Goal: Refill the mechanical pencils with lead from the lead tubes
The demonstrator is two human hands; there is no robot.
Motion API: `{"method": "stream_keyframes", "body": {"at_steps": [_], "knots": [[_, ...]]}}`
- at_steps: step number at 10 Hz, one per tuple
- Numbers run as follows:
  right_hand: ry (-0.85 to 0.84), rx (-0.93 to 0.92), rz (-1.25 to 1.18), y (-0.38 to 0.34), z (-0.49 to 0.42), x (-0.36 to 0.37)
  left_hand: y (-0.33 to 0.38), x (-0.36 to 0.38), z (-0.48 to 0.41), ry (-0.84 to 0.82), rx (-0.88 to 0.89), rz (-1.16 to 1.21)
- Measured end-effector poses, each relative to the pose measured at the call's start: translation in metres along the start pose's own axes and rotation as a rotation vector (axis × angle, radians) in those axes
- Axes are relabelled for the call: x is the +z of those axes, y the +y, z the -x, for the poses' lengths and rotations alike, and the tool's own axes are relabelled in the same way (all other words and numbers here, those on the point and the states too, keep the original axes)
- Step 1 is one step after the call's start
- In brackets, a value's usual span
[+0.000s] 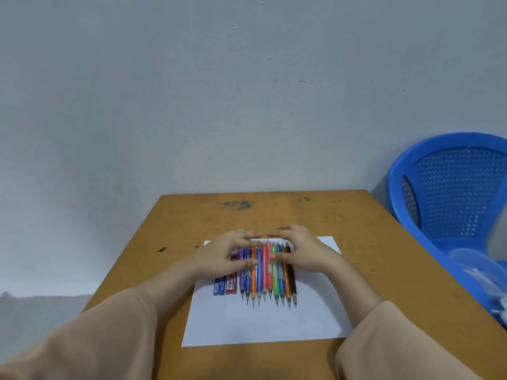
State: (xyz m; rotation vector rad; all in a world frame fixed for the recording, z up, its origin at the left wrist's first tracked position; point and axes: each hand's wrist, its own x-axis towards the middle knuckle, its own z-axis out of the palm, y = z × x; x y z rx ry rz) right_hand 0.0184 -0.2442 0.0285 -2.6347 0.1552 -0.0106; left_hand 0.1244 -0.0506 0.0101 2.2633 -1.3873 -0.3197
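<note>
**Both hands over the pencil row**

My left hand (pixel 229 256) and right hand (pixel 300 253) lie over the far ends of the mechanical pencils (pixel 264 283). The fingers of both are spread and only lightly bent, and the fingertips nearly meet above the middle of the row. Neither hand grips anything; whether the fingers press on the pencils or hover just above them I cannot tell.

The pencils lie side by side on a white sheet of paper (pixel 263 325), tips pointing toward me. Their barrels are purple, blue, orange, red, green and black. Just left of the row lie a blue lead tube (pixel 219 287) and a red lead tube (pixel 231 286), their far ends hidden under my left hand.

The paper rests on a stained wooden worktop (pixel 384 297). A blue plastic chair (pixel 452 193) stands to my right, beside the worktop.
</note>
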Motion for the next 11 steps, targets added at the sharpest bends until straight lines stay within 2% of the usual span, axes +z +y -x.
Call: {"method": "stream_keyframes", "body": {"at_steps": [2, 6, 7, 8, 10, 11], "knots": [[-0.100, -0.062, 0.073, 0.007, -0.002, 0.007, -0.003, 0.016, 0.007, -0.039, -0.019, -0.016], [-0.052, -0.098, 0.080, 0.008, -0.005, 0.009, 0.000, 0.017, 0.007, 0.024, -0.068, 0.025], [-0.005, -0.081, -0.016, 0.003, -0.003, 0.004, 0.005, 0.014, 0.008, 0.083, -0.116, 0.024], [0.113, -0.045, -0.126, -0.007, 0.003, 0.001, 0.014, 0.011, 0.010, 0.212, -0.192, -0.053], [0.223, 0.016, -0.145, -0.034, 0.024, 0.006, 0.041, -0.005, 0.032, 0.448, -0.327, -0.168], [0.327, 0.027, -0.200, -0.043, 0.058, 0.008, 0.059, -0.007, 0.063, 0.624, -0.359, -0.123]]}}
